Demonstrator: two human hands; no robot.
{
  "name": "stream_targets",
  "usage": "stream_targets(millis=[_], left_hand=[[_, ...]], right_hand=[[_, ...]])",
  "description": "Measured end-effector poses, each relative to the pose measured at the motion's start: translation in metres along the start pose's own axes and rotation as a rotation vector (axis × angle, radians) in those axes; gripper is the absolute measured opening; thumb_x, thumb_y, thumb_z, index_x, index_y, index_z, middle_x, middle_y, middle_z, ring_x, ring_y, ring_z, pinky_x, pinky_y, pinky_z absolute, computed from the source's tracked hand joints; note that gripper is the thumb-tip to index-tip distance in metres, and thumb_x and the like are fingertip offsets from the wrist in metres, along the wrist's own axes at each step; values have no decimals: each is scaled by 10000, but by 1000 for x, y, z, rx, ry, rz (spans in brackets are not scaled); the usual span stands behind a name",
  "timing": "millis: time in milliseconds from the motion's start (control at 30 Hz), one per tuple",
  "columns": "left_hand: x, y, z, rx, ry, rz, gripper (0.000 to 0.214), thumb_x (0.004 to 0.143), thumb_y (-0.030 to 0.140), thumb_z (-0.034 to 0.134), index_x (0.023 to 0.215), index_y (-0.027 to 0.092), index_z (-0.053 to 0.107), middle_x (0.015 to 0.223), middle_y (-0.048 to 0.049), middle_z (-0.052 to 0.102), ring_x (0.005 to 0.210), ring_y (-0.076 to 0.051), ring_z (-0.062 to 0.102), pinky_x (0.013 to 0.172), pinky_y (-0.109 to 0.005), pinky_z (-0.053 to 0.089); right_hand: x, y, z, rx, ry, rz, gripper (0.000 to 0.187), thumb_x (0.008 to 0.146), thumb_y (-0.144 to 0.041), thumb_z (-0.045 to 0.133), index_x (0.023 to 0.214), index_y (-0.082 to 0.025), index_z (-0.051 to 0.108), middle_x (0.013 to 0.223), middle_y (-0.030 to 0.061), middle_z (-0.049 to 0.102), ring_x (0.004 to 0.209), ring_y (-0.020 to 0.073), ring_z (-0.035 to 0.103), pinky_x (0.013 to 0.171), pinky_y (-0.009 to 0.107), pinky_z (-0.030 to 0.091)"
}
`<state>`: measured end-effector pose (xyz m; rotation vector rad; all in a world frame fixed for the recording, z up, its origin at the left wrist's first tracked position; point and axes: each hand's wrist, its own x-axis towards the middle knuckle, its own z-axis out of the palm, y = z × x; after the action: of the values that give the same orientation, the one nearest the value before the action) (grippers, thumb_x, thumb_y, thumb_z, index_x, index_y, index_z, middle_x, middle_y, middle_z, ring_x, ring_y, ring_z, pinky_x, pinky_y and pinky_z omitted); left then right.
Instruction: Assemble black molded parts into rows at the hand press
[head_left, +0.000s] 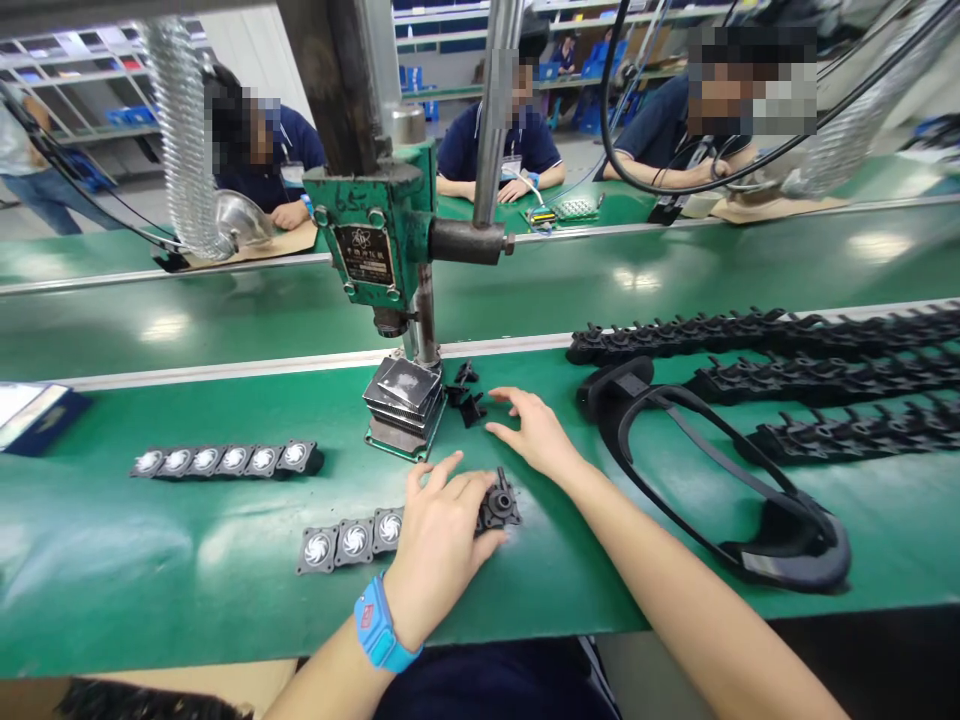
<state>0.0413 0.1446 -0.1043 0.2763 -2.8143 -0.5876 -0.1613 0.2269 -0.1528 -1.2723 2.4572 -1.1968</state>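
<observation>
My left hand (439,535), with a blue watch on its wrist, lies over the right end of a short row of small black fan parts (349,542) on the green bench (150,570). Its fingers rest against a single black fan part (499,505) standing just to the right. My right hand (532,430) reaches forward, fingers spread and flat on the bench, fingertips near a few loose black pieces (469,400). These lie beside the base of a green hand press (371,240) with a stack of metal plates (403,400) under it.
A longer row of fan parts (229,460) lies to the left. Long rows of black parts (787,380) and a black curved frame (712,480) fill the right side. A blue box (34,415) sits far left. Three people sit across the conveyor belt (675,270).
</observation>
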Motion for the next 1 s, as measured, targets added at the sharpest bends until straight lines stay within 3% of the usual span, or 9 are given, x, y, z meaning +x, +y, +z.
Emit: stream_targets(millis=[100,200,300,400,500,633,800,1000], left_hand=[[-12,-8,-5,55,39,-22,841,686,338,870,1390,205,430,1267,-121,658,1315,-363,480,1030,-556,320],[-23,-15,-10,104,48,-50,939,688,282,867,1460,203,337,1215,-128,682,1304,-360,495,1028,-553,323],[-28,-18,-12,113,48,-68,891,753,200,799,1488,212,296,1137,-109,711,1284,-333,522,1029,-525,334],[-28,-18,-11,79,45,-84,852,785,153,755,1490,224,282,1118,-90,714,1228,-307,563,1026,-512,334],[-27,-20,-10,37,41,-82,908,773,139,765,1505,236,237,1179,-95,690,1178,-294,586,1024,-509,330],[-27,-22,-8,21,50,-82,1012,738,140,796,1525,236,169,1162,-89,687,1113,-280,618,994,-477,362],[-26,-23,-9,6,47,-95,1116,711,124,820,1538,222,76,1082,-58,714,1059,-275,641,968,-464,374],[-24,-22,-10,-27,33,-98,1154,717,116,816,1540,218,13,1079,-55,719,1079,-282,636,980,-468,355]], right_hand=[[15,8,18,8,-22,-13,265,773,-212,662,1030,-172,616,1028,43,670,866,149,582,828,309,483],[9,7,16,25,-7,-18,153,823,-234,601,961,-176,630,939,29,674,842,139,596,802,285,484],[-9,-8,-5,28,70,-10,202,880,-312,552,995,-185,659,881,36,664,798,140,591,781,287,484],[-32,-41,-31,30,118,-37,272,918,-392,542,1053,-195,671,924,56,667,827,149,598,804,298,493],[-53,-78,-45,-31,15,-236,240,944,-380,550,1059,-210,675,966,58,688,886,159,609,816,302,488],[-69,-101,-37,-227,-92,-472,161,963,-274,534,1004,-189,664,888,42,689,816,150,577,757,305,413],[-70,-100,-22,-385,-147,-526,69,920,-223,603,916,-182,658,797,30,640,749,142,525,707,297,336],[-66,-105,-20,-421,-204,-585,17,881,-171,639,870,-176,651,752,18,604,735,149,487,689,300,307]])
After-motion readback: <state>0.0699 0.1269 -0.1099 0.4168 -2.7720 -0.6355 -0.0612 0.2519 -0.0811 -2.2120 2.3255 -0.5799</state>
